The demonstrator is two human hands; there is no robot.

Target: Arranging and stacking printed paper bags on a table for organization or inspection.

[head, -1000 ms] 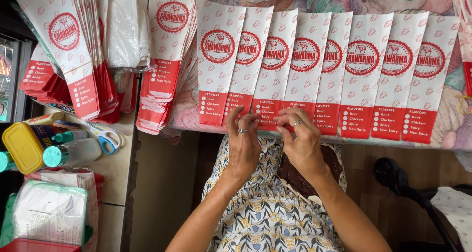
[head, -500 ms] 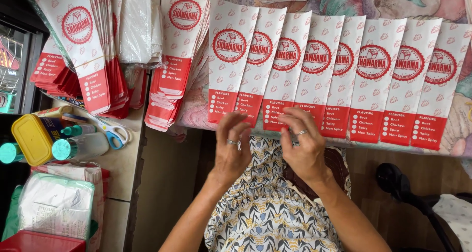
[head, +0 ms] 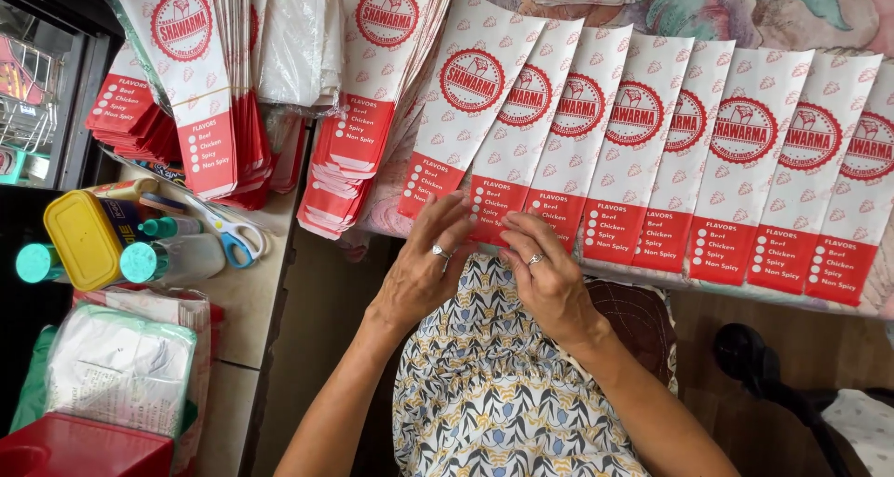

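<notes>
On the floral-cloth table edge point(head: 773, 12) before you, thin glossy red-and-white paper sleeves point(head: 643, 161) fan in an overlapping row, your left hand point(head: 424, 277) and right hand point(head: 549, 282) resting loosely spread fingers on their red lower ends, gripping nothing.

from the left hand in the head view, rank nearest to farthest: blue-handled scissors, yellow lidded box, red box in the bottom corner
1. The blue-handled scissors, on the counter just left of the left hand.
2. The yellow lidded box, further left, past the scissors.
3. The red box, in the bottom left corner, farthest.
</notes>
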